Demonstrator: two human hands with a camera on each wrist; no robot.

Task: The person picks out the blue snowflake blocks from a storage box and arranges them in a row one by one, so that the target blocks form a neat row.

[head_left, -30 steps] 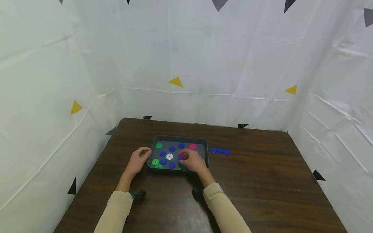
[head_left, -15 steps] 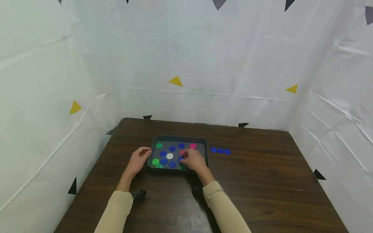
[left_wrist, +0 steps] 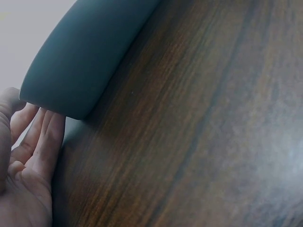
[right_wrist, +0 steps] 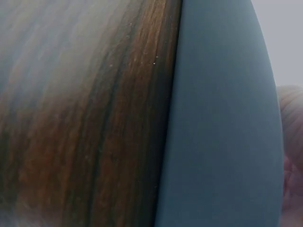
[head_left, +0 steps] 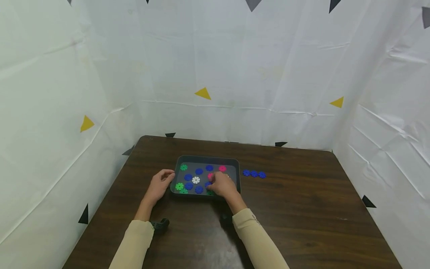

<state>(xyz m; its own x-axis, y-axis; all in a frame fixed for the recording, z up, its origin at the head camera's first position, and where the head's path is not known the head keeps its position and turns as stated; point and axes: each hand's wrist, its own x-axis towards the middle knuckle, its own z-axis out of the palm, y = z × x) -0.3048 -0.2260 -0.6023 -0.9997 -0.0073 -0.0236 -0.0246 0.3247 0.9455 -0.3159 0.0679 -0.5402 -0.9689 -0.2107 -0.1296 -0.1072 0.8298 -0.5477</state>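
A dark grey tray (head_left: 205,160) lies on the table and holds several flower-shaped discs, among them a white disc (head_left: 196,180), a green disc (head_left: 179,186), a blue disc (head_left: 199,189) and a pink disc (head_left: 222,168). My left hand (head_left: 159,186) touches the tray's left end; the left wrist view shows its fingers (left_wrist: 49,137) fairly straight against the outer wall. Inside the tray's right half, my right hand (head_left: 226,186) has curled thumb and fingers around another blue disc (head_left: 208,184). In the right wrist view the tray wall (right_wrist: 222,118) hides most of that hand.
Right of the tray, several blue discs (head_left: 254,174) form a short row on the brown wooden table (head_left: 302,201). White sheeting (head_left: 235,67) with yellow and black triangles surrounds the table at the back and sides. A dark device (head_left: 161,225) sits by the left wrist.
Both hands stay nearly in place. My right hand stays low over the same blue disc, with only a very slight shift. The tray and the row of discs look unmoved.
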